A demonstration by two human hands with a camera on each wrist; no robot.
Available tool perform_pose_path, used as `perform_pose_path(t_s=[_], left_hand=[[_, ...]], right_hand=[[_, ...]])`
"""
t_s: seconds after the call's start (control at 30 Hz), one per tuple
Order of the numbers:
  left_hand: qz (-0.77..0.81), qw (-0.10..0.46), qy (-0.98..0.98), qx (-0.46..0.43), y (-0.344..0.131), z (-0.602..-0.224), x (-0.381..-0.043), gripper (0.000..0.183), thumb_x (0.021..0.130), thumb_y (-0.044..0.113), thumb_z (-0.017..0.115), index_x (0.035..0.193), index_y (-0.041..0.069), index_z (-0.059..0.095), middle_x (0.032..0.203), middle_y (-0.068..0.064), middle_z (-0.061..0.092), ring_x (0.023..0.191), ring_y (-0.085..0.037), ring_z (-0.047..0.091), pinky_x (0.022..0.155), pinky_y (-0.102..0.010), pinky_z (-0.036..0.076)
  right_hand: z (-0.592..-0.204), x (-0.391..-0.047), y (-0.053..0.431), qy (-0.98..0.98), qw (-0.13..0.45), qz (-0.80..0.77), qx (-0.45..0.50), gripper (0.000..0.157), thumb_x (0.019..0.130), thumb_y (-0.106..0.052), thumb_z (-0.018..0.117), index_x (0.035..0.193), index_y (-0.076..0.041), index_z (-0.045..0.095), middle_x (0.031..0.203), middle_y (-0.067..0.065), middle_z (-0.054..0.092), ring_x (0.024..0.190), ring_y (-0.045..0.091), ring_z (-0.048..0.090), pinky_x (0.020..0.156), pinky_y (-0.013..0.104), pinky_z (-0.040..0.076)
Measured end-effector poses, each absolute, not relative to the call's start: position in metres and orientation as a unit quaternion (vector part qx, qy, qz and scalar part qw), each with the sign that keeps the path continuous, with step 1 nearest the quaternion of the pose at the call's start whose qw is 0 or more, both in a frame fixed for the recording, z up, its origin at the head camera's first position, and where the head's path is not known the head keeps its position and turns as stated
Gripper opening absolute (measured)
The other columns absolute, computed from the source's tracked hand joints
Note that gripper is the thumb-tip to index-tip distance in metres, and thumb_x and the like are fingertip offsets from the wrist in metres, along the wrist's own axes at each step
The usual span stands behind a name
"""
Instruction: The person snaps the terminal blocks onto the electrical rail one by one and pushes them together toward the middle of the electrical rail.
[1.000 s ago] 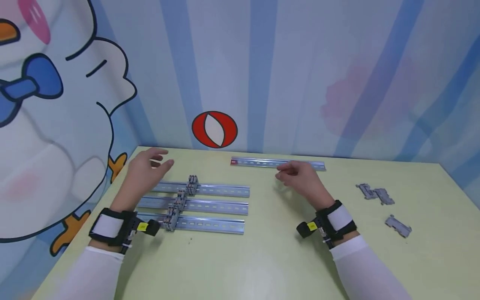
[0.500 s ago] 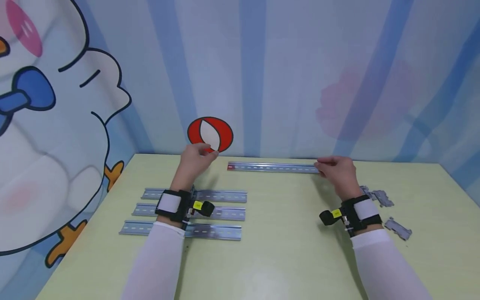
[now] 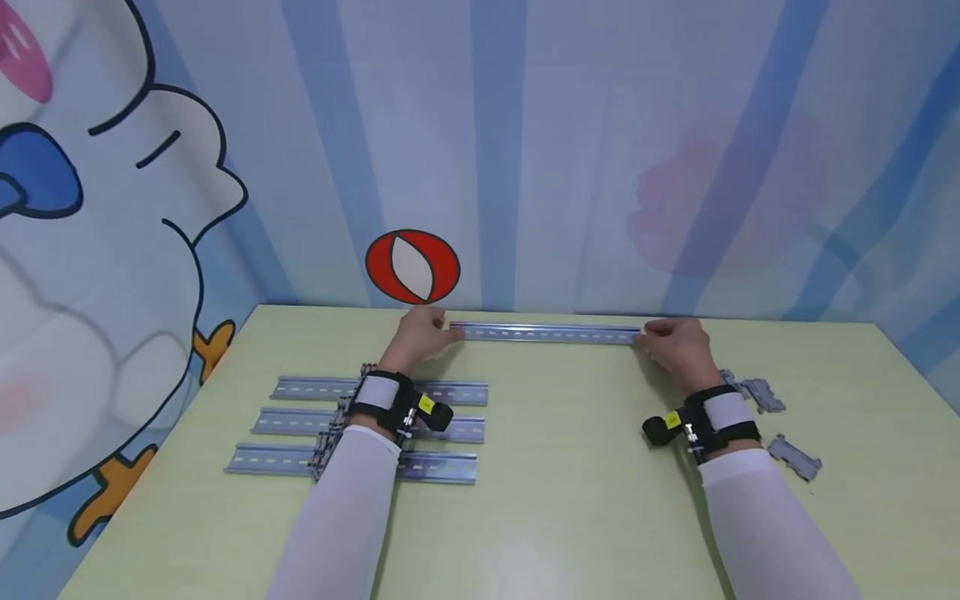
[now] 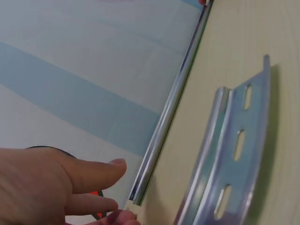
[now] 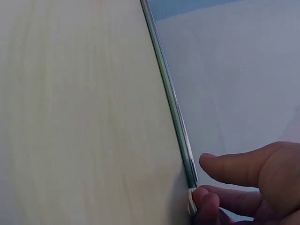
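Note:
A slotted metal DIN rail (image 3: pixel 551 333) lies along the back of the table. At its left end is my left hand (image 3: pixel 418 340), thumb stretched out; in the left wrist view, this hand (image 4: pixel 44 185) has its fingertips just short of the rail's end (image 4: pixel 140 187). My right hand (image 3: pixel 678 346) is at the other end, and the right wrist view shows its curled fingers (image 5: pixel 206 199) on the rail tip with the thumb close beside it. Three more DIN rails (image 3: pixel 442 469) lie at the left, partly under my left arm, with grey terminal blocks (image 3: pixel 322 454) across them.
Several loose grey terminal blocks (image 3: pixel 795 458) lie on the right side of the table (image 3: pixel 570 500), some partly behind my right hand. A wall covering (image 3: pixel 570 167) with stripes and a cartoon figure stands right behind the table's back edge.
My left hand has moved right from above the left rails to the back rail's left end. My right hand has moved right along the back rail to its right end.

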State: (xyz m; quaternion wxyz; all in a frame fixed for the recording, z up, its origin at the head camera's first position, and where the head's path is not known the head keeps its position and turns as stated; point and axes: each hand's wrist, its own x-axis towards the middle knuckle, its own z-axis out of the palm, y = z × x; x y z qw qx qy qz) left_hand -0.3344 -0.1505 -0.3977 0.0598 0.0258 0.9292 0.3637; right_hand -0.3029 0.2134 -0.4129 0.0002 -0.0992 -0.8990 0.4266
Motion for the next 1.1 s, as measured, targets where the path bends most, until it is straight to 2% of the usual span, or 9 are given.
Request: perform_pose_path(t_s=[0.07,0.17,0.3,0.4,0.5,0.63,0.87,1.0,1.1], left_hand=[[0.369,0.027,0.928,0.036,-0.15,-0.403,-0.334,0.042,0.09,0.022,0.069,0.06,0.006,0.043,0.058,-0.003,0.031,0.055,-0.017,0.032,0.049,-0.027,0.024],[0.385,-0.016,0.922,0.042,-0.15,-0.41,-0.333,0.051,0.089,0.017,0.069,0.057,0.009,0.031,0.055,-0.002,0.022,0.052,-0.017,0.024,0.048,-0.027,0.018],[0.388,-0.048,0.92,0.03,-0.15,-0.415,-0.333,0.02,0.088,0.014,0.071,0.08,-0.004,0.069,0.073,-0.014,0.058,0.069,-0.023,0.048,0.058,-0.027,0.037],[0.386,-0.055,0.921,0.011,-0.148,-0.416,-0.333,0.031,0.085,0.014,0.074,0.112,-0.001,0.073,0.107,-0.02,0.07,0.097,-0.029,0.059,0.077,-0.037,0.05],[0.385,-0.056,0.921,0.0,-0.148,-0.415,-0.334,0.029,0.083,0.012,0.075,0.108,-0.002,0.071,0.105,-0.021,0.068,0.098,-0.031,0.059,0.08,-0.04,0.05],[0.39,-0.068,0.918,0.001,-0.152,-0.415,-0.334,0.02,0.082,0.012,0.077,0.095,-0.002,0.071,0.09,-0.018,0.069,0.084,-0.028,0.06,0.066,-0.029,0.045],[0.414,-0.041,0.909,0.027,-0.167,-0.412,-0.334,0.016,0.082,0.019,0.079,0.084,0.003,0.074,0.079,-0.015,0.074,0.068,-0.022,0.064,0.054,-0.024,0.044],[0.474,0.005,0.88,0.017,-0.17,-0.399,-0.335,0.017,0.086,0.015,0.075,0.094,0.001,0.072,0.09,-0.02,0.075,0.076,-0.032,0.072,0.064,-0.031,0.06],[0.506,0.02,0.862,0.026,-0.17,-0.385,-0.332,0.019,0.088,0.011,0.073,0.103,0.0,0.071,0.096,-0.023,0.074,0.086,-0.037,0.074,0.077,-0.041,0.062]], right_hand=[[-0.416,-0.304,0.214,-0.906,0.008,0.412,-0.095,0.049,0.093,-0.025,0.061,0.132,0.007,0.058,0.134,0.029,0.059,0.111,0.036,0.06,0.075,0.03,0.05],[-0.419,-0.304,0.212,-0.914,0.022,0.396,-0.088,0.045,0.092,-0.024,0.063,0.126,0.005,0.063,0.128,0.028,0.064,0.107,0.036,0.062,0.071,0.027,0.048],[-0.421,-0.304,0.209,-0.92,0.036,0.383,-0.078,0.042,0.089,-0.023,0.067,0.121,0.004,0.067,0.12,0.027,0.068,0.102,0.035,0.063,0.067,0.024,0.044],[-0.42,-0.303,0.206,-0.92,0.04,0.381,-0.077,0.041,0.087,-0.021,0.07,0.12,0.004,0.067,0.116,0.027,0.068,0.099,0.034,0.063,0.066,0.024,0.044],[-0.419,-0.304,0.203,-0.918,0.046,0.386,-0.08,0.038,0.086,-0.019,0.072,0.115,0.005,0.067,0.112,0.026,0.068,0.095,0.033,0.062,0.064,0.023,0.044],[-0.419,-0.304,0.204,-0.917,0.056,0.389,-0.075,0.03,0.086,-0.02,0.071,0.106,0.003,0.069,0.106,0.024,0.07,0.083,0.027,0.062,0.059,0.023,0.045],[-0.422,-0.307,0.217,-0.883,0.044,0.464,-0.049,0.029,0.088,-0.019,0.072,0.106,0.003,0.071,0.095,0.016,0.074,0.065,0.003,0.065,0.059,0.022,0.056],[-0.417,-0.304,0.22,-0.821,0.009,0.569,-0.032,0.032,0.09,-0.011,0.07,0.112,0.011,0.064,0.084,-0.007,0.072,0.069,0.001,0.071,0.07,0.024,0.062],[-0.41,-0.298,0.217,-0.787,0.004,0.617,-0.003,0.033,0.09,-0.005,0.068,0.115,0.015,0.06,0.077,-0.014,0.072,0.071,0.003,0.074,0.072,0.025,0.062]])
